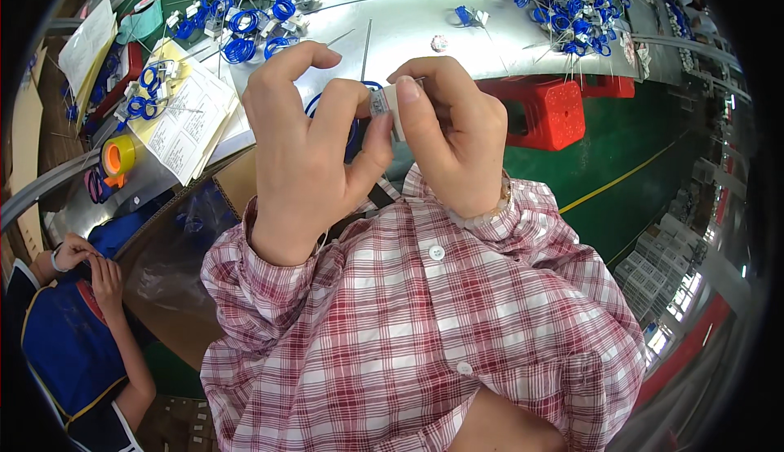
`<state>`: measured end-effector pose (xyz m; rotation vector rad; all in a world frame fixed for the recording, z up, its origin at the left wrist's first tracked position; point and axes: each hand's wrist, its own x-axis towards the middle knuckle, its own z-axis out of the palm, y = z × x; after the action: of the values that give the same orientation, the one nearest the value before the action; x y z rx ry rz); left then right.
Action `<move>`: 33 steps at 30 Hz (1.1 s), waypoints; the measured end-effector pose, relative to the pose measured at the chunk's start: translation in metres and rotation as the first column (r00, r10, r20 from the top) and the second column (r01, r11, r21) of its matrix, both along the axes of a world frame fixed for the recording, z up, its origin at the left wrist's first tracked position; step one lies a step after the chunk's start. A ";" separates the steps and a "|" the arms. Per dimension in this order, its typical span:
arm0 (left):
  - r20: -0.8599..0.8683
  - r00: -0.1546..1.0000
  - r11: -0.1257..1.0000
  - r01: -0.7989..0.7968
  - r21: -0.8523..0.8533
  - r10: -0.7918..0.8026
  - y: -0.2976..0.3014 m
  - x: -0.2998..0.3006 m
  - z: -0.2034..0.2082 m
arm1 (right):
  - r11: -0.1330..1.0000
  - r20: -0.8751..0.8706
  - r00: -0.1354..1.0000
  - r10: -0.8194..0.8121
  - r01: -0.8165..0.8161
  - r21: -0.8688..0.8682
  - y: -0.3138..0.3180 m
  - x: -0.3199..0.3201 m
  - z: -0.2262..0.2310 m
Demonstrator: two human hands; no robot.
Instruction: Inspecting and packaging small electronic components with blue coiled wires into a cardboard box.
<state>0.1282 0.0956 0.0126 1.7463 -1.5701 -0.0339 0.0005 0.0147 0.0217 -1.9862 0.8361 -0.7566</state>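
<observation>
Both hands meet in front of my chest over a small white piece with a printed label [380, 103]. My left hand [298, 146] pinches its left side between thumb and index finger, the other fingers raised and bent. My right hand [459, 133] is closed on its right side, thumb on top and fingers curled under. Behind the fingers shows part of a blue cable coil [353, 140], mostly hidden by my left hand. A thin dark rod [367, 48] rises just beyond the hands. Whether coil and rod join the white piece is hidden.
Blue coils with white tags lie piled at far left [245, 21] and far right [576, 3] of the metal table [392, 11]. Left are printed sheets [175, 138] and a yellow tape roll [119, 156]. A red stool [555, 113] stands right; a co-worker's hands [86, 264] show lower left.
</observation>
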 end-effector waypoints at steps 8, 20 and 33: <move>0.109 0.993 0.992 -0.020 -0.123 0.034 -0.006 -0.005 -0.009 | 0.999 -0.011 1.000 0.009 -0.010 -0.036 -0.002 -0.002 -0.002; 0.153 0.988 0.995 0.038 -0.095 -0.023 -0.021 -0.018 -0.007 | 0.998 -0.008 1.000 -0.012 0.012 -0.061 -0.014 -0.017 -0.006; -0.131 0.978 0.985 0.168 0.037 -0.162 -0.064 -0.048 -0.036 | 0.928 -0.018 0.992 -0.126 0.125 0.351 -0.042 -0.075 -0.039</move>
<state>0.0805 0.0320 -0.0236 1.6121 -1.6274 -0.2617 -0.0744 -0.0270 -0.0177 -1.6230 1.0267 -0.6315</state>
